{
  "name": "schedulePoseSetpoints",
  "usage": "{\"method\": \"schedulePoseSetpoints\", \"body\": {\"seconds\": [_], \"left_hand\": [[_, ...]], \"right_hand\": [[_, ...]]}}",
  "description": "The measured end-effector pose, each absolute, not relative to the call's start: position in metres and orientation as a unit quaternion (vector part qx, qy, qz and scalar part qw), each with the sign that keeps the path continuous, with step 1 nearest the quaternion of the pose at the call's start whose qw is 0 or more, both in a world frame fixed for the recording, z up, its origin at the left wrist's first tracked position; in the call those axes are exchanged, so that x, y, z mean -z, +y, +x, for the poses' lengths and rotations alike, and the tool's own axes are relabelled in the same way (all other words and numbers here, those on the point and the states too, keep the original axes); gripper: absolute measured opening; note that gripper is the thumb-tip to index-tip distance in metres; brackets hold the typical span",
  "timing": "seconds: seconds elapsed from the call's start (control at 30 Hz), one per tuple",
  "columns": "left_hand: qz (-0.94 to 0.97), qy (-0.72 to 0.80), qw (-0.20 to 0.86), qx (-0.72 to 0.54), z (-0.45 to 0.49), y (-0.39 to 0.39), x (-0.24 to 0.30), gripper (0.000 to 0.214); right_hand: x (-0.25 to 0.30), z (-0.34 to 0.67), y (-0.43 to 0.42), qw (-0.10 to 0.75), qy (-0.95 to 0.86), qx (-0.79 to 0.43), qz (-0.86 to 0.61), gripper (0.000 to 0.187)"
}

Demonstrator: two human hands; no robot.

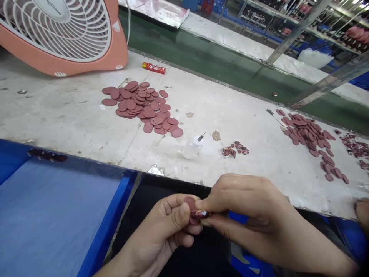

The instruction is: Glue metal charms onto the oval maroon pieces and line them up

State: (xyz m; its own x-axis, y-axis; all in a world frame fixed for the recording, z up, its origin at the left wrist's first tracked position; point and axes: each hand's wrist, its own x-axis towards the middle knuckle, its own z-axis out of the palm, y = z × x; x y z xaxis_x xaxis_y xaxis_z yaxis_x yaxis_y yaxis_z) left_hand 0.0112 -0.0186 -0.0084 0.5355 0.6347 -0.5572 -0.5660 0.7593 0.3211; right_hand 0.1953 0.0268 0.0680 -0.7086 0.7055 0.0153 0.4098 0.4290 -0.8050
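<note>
Just in front of the table's near edge, my two hands meet at a small dark-red oval piece (190, 204). My left hand (165, 223) pinches it between thumb and curled fingers. Thumb and index finger of my right hand (250, 207) are closed at its right side, on a small dark-red part with a whitish bit, partly hidden by the fingertips. A second oval surface shows below; whether it is a separate piece I cannot tell. Beyond my hands, a translucent bottle with a thin needle tip (192, 148) stands beside several small dark-red parts (235, 149).
A large heap of oval pieces (144, 109) lies on the white table (72, 111), another heap (308, 132) at right. Behind are a red tube (154, 68) and an orange fan (119, 46). A blue-lined bin (57, 215) stands left. Another person's hand (362, 213) shows at the right edge.
</note>
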Motion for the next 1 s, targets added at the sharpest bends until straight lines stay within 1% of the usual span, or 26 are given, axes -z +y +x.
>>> {"method": "schedulePoseSetpoints", "body": {"seconds": [0.3, 0.53, 0.7, 1.0], "left_hand": [[0.045, 0.333, 0.876, -0.345, 0.0102, -0.0181, 0.0090, 0.021], [0.037, 0.321, 0.877, -0.356, 0.0108, -0.0199, 0.0120, 0.014], [0.043, 0.323, 0.875, -0.358, 0.0125, -0.0187, 0.0077, 0.012], [0.038, 0.321, 0.872, -0.367, 0.0129, -0.0195, 0.0065, 0.014]], "right_hand": [[-0.0642, 0.1948, 0.0217, 0.206, -0.811, -0.416, -0.355, 0.011], [-0.0590, 0.1958, 0.0283, 0.202, -0.806, -0.429, -0.355, 0.015], [-0.0584, 0.1957, 0.0287, 0.202, -0.811, -0.421, -0.353, 0.014], [-0.0586, 0.1942, 0.0280, 0.210, -0.810, -0.425, -0.344, 0.018]]}}
